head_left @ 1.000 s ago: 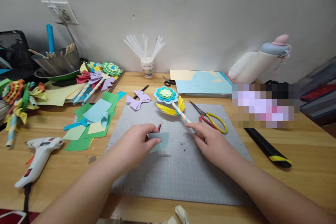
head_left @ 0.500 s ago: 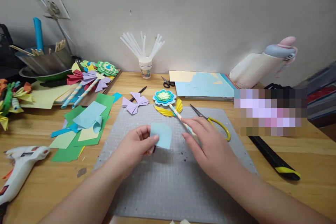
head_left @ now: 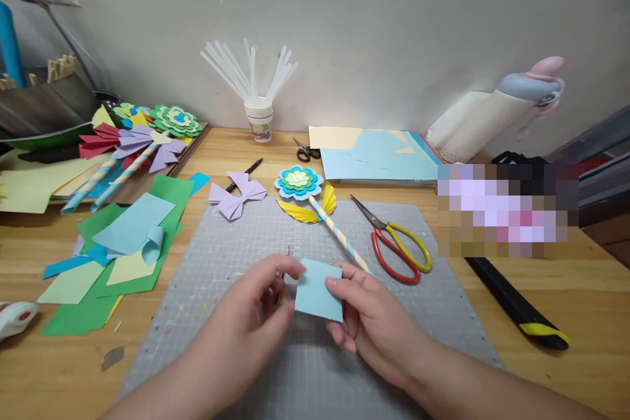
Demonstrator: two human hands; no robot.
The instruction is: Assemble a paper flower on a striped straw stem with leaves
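Observation:
A small light blue paper square [head_left: 319, 290] is pinched along its right side by my right hand [head_left: 377, 315], thumb on top and fingers beneath. My left hand [head_left: 258, 305] is at the square's left edge, slightly blurred, with thumb and forefinger apart and the other fingers curled. A thin reddish item [head_left: 282, 273] shows partly behind the left fingers; I cannot tell what it is. Beyond both hands lies a layered paper flower [head_left: 298, 182] with pleated yellow leaves [head_left: 302, 211] and a striped paper stem [head_left: 339, 233]. Red-and-yellow-handled scissors [head_left: 394, 239] lie open to its right.
Under my hands is a grey cutting mat [head_left: 197, 328]. Paper scraps [head_left: 130, 223] and a lilac paper bow [head_left: 237, 195] lie left. Behind stand a cup of straws [head_left: 258, 119], small black scissors [head_left: 306, 151] and stacked paper sheets [head_left: 378, 163]. A black-and-yellow tool [head_left: 516, 308] lies right.
The blue square has passed from my left hand to my right, which has come away from the flower stem. The view has shifted slightly right.

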